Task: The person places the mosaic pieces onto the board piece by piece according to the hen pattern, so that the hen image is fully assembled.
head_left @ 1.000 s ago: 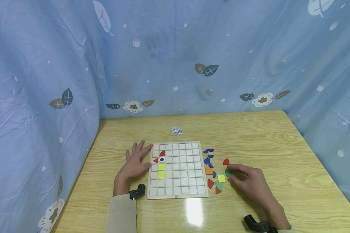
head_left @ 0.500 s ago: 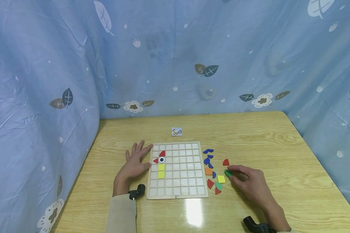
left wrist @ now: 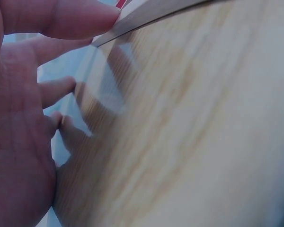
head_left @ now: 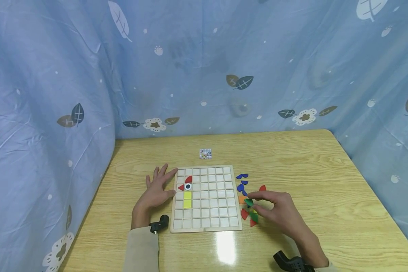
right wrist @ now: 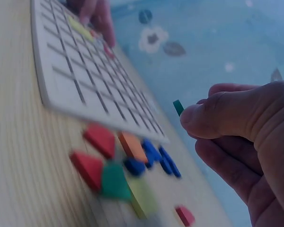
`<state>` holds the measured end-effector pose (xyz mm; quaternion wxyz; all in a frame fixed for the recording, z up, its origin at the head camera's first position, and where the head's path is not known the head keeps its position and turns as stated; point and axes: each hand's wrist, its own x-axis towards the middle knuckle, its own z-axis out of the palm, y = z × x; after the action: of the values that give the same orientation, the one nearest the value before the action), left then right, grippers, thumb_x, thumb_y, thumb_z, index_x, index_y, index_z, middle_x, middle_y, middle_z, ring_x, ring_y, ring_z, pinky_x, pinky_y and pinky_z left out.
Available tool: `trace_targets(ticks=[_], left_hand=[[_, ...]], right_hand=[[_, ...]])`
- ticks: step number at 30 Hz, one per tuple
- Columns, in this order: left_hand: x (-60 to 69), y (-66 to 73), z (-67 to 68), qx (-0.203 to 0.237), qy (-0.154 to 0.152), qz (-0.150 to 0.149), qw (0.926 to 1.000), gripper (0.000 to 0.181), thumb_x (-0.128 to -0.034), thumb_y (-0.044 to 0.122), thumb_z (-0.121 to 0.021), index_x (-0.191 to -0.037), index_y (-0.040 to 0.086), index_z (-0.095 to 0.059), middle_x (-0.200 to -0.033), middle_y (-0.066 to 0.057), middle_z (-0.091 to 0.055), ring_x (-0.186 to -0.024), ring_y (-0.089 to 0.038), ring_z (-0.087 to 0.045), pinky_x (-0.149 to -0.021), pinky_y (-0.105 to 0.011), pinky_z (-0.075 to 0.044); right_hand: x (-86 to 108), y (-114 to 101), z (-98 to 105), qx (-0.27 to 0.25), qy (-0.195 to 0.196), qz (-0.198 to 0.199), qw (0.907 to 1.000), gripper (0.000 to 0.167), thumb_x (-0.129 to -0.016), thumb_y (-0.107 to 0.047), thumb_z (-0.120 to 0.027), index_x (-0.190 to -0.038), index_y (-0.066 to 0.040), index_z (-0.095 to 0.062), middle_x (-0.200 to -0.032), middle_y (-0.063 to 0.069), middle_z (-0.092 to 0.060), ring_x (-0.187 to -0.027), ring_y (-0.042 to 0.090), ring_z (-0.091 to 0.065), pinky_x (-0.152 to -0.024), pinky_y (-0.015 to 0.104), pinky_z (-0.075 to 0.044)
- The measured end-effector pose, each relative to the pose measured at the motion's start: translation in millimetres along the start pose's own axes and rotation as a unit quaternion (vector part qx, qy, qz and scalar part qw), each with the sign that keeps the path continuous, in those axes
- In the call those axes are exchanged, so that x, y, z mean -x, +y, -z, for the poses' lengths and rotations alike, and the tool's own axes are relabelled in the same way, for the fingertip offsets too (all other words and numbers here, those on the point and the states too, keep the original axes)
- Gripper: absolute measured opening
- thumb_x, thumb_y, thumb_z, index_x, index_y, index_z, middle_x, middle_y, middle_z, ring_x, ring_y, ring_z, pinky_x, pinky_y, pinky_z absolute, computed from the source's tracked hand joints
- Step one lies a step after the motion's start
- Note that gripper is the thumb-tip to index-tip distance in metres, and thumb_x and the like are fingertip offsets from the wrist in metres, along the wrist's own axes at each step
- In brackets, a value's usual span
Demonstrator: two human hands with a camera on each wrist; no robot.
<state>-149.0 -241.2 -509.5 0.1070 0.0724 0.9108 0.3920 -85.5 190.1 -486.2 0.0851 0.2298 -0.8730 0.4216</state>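
Fingers of the right hand (head_left: 285, 212) clamped on a green piece (head_left: 248, 202), raised near the right edge of the grid board (head_left: 206, 204), left hand (head_left: 158, 192) with fingers apart, touching its left edge.

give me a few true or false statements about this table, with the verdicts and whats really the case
1. The right hand pinches a green piece. True.
2. The left hand is at the left edge of the board. True.
3. The yellow squares on the board share a row. False: the yellow squares share a column.
4. The orange piece is on the board. False: the orange piece lies on the table, right of the board.
5. The card lies beyond the board. True.
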Motion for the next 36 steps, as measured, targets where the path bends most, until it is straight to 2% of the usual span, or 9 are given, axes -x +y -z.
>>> trace_targets(ticks=[4, 8, 11, 12, 14, 18, 23, 29, 36], left_hand=[[-0.5, -1.3, 0.0, -0.002, 0.000, 0.001, 1.0000, 0.086, -0.0905, 0.009, -0.072, -0.171, 0.017, -0.042, -0.185, -0.019, -0.006, -0.169, -0.047, 0.016, -0.125, -0.073, 0.024], [-0.9, -1.8, 0.3, -0.004, -0.002, 0.004, 1.0000, 0.086, -0.0910, 0.010, -0.072, -0.171, 0.018, -0.041, -0.185, -0.018, -0.005, -0.169, -0.046, 0.017, -0.126, -0.073, 0.024], [-1.2, -1.9, 0.5, -0.005, -0.003, 0.005, 1.0000, 0.086, -0.0908, 0.010, -0.071, -0.171, 0.018, -0.041, -0.185, -0.018, -0.005, -0.170, -0.046, 0.017, -0.126, -0.072, 0.025], [-1.4, -1.9, 0.4, -0.005, -0.003, 0.005, 1.0000, 0.086, -0.0905, 0.010, -0.071, -0.171, 0.018, -0.041, -0.185, -0.018, -0.005, -0.170, -0.045, 0.017, -0.126, -0.072, 0.025], [-1.6, -2.1, 0.5, -0.005, -0.003, 0.005, 1.0000, 0.087, -0.0901, 0.010, -0.071, -0.171, 0.018, -0.041, -0.185, -0.018, -0.005, -0.170, -0.045, 0.017, -0.126, -0.072, 0.025], [-2.0, -2.1, 0.1, -0.005, -0.003, 0.006, 1.0000, 0.088, -0.0892, 0.011, -0.071, -0.171, 0.018, -0.041, -0.185, -0.019, -0.005, -0.169, -0.046, 0.017, -0.126, -0.072, 0.025], [-2.3, -2.1, -0.4, -0.006, -0.001, 0.009, 0.9999, 0.087, -0.0893, 0.011, -0.071, -0.171, 0.018, -0.041, -0.185, -0.018, -0.006, -0.170, -0.046, 0.016, -0.127, -0.072, 0.024], [-2.7, -2.2, -0.3, -0.010, 0.000, 0.009, 0.9999, 0.086, -0.0902, 0.011, -0.071, -0.171, 0.018, -0.042, -0.185, -0.018, -0.007, -0.170, -0.046, 0.015, -0.127, -0.072, 0.024], [-2.2, -2.7, 0.8, -0.007, -0.004, 0.007, 0.9999, 0.087, -0.0899, 0.011, -0.071, -0.171, 0.018, -0.041, -0.185, -0.018, -0.006, -0.170, -0.046, 0.016, -0.126, -0.073, 0.024]], right_hand=[[-9.4, -8.5, -15.9, -0.026, -0.018, 0.014, 0.9994, 0.037, -0.084, 0.003, -0.090, -0.116, -0.014, -0.085, -0.111, -0.009, -0.085, -0.104, 0.006, -0.079, -0.082, 0.027, -0.063], [-20.4, -19.0, -32.6, -0.054, -0.043, 0.020, 0.9974, 0.035, -0.086, 0.003, -0.088, -0.116, -0.013, -0.085, -0.111, -0.006, -0.085, -0.078, -0.001, -0.067, -0.057, 0.023, -0.051], [-29.1, -26.9, -45.5, -0.066, -0.059, 0.033, 0.9955, 0.033, -0.087, 0.002, -0.087, -0.116, -0.013, -0.085, -0.112, -0.004, -0.085, -0.080, 0.000, -0.069, -0.062, 0.023, -0.055], [-32.0, -29.4, -49.9, -0.066, -0.064, 0.040, 0.9950, 0.033, -0.087, 0.001, -0.087, -0.117, -0.013, -0.085, -0.111, -0.004, -0.085, -0.084, 0.002, -0.073, -0.068, 0.026, -0.060], [-37.4, -34.6, -58.5, -0.067, -0.073, 0.051, 0.9938, 0.032, -0.087, 0.000, -0.087, -0.116, -0.013, -0.085, -0.112, -0.005, -0.085, -0.104, 0.011, -0.080, -0.082, 0.035, -0.065], [-45.7, -43.6, -75.6, -0.082, -0.098, 0.056, 0.9902, 0.029, -0.090, -0.003, -0.085, -0.117, -0.012, -0.085, -0.112, -0.004, -0.085, -0.104, 0.020, -0.083, -0.089, 0.043, -0.067], [-53.0, -51.4, -94.6, -0.099, -0.128, 0.053, 0.9853, 0.028, -0.092, -0.004, -0.084, -0.119, -0.010, -0.084, -0.113, -0.001, -0.085, -0.104, 0.020, -0.083, -0.093, 0.042, -0.066], [-57.4, -58.1, -115.0, -0.116, -0.160, 0.021, 0.9801, 0.027, -0.094, -0.004, -0.082, -0.120, -0.013, -0.085, -0.117, -0.004, -0.085, -0.109, 0.012, -0.079, -0.099, 0.036, -0.063], [-59.5, -64.8, -135.5, -0.113, -0.177, 0.007, 0.9777, 0.027, -0.096, -0.005, -0.081, -0.121, -0.013, -0.085, -0.120, -0.003, -0.084, -0.112, 0.007, -0.076, -0.101, 0.029, -0.061]])
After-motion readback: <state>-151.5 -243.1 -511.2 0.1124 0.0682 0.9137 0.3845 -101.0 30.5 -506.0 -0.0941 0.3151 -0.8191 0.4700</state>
